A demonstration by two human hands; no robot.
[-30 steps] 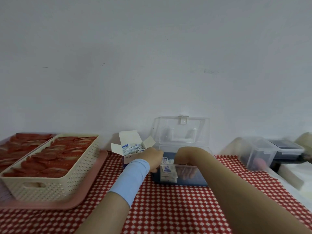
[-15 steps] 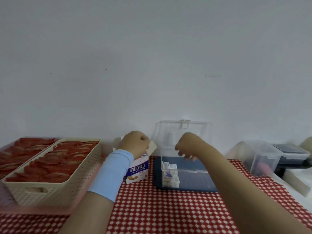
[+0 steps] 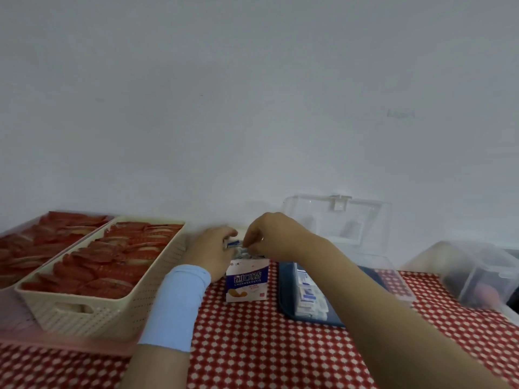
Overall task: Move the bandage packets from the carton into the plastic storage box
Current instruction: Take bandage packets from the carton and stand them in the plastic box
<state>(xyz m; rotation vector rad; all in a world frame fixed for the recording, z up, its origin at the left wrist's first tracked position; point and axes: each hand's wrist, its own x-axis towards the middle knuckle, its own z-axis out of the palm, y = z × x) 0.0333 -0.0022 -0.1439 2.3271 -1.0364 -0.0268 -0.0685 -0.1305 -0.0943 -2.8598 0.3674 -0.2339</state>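
Head: right hand (image 3: 271, 234) pinches packets (image 3: 239, 250) atop carton (image 3: 247, 284).

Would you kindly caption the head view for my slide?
Left hand grips the white-and-blue carton; right hand pinches wrapped bandage packets at its top, beside the clear plastic storage box.

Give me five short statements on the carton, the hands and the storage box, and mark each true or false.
1. The carton stands upright on the checked cloth. True.
2. The storage box has its lid shut. False: the lid stands open behind it.
3. The right hand pinches bandage packets at the carton's top. True.
4. The storage box is empty. False: stacked packets lie in its left end.
5. The cream basket sits right of the carton. False: it sits to its left.
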